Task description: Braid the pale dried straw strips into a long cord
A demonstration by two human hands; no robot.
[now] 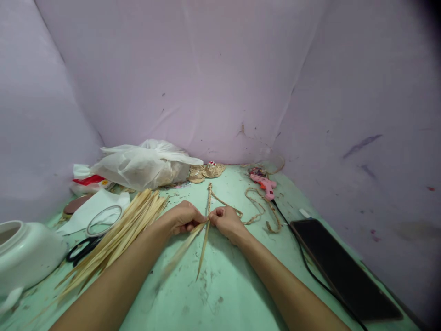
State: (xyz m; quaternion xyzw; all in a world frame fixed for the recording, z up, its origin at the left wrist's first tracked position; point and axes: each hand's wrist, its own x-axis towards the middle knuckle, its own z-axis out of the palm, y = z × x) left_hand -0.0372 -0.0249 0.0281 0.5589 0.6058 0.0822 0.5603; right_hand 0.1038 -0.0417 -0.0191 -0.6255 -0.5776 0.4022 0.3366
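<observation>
In the head view, a twisted straw cord [209, 202] lies mid-table, its near end pinched in the closed fingertips of the left hand [186, 217] and right hand [228, 223], probably so untwisting is prevented; two loose strips [202, 254] trail nearward. A straw bundle [129, 234] is partly covered by the left forearm [120, 271], with black-handled scissors [80, 251] beside it. At right, a pink glue gun [266, 185] and dark tablet [344, 269] are seen.
</observation>
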